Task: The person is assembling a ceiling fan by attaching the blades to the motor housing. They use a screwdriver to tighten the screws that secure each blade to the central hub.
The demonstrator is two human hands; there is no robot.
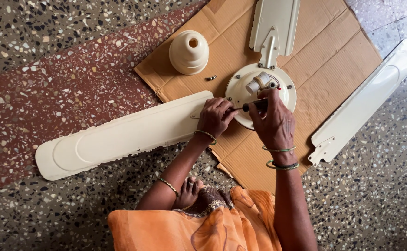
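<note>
Where cardboard (pixel 240 56) covers speckled terrazzo floor (pixel 50 42), fan motor (pixel 240 88) rests.

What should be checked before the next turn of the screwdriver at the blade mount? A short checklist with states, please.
1. Right hand grips screwdriver: ok.
2. Left hand steadies the near blade at its mount end: ok.
3. Tip seated in a screw: cannot tell, hidden by fingers.
4. Motor hub rests on cardboard: ok.
5. Loose screw within reach on the cardboard: ok.
6. Third blade attached: not ok, lies apart.
</note>
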